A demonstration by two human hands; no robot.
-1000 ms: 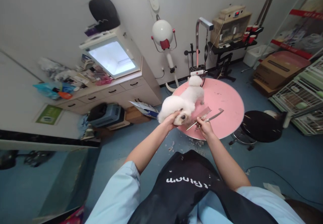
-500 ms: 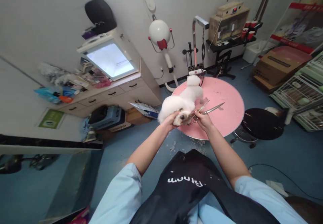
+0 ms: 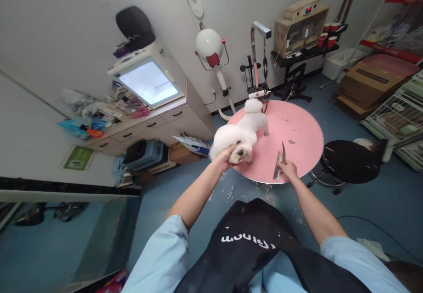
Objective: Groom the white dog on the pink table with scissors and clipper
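A fluffy white dog (image 3: 231, 139) stands on a round pink grooming table (image 3: 300, 123), its face turned toward me. My left hand (image 3: 224, 158) cups the side of its head and the underside of its jaw. Off to the right, apart from the dog, my right hand (image 3: 289, 169) is closed around a pair of scissors (image 3: 283, 150) and a metal comb (image 3: 276, 168), both above the tabletop. The scissors point away from me, and their handles are mostly hidden by the fingers.
Behind the table rise a grooming arm (image 3: 261, 29) and a round white dryer (image 3: 209, 44). A black stool (image 3: 346, 161) stands at the right. Drawers (image 3: 152, 124) and a blue pet carrier (image 3: 150, 154) are on the left. Hair clippings (image 3: 229, 194) lie on the floor.
My right hand has moved right and toward me, away from the dog's muzzle, with the scissors and comb. The scissors have turned to point away from me. My left hand stays at the dog's head.
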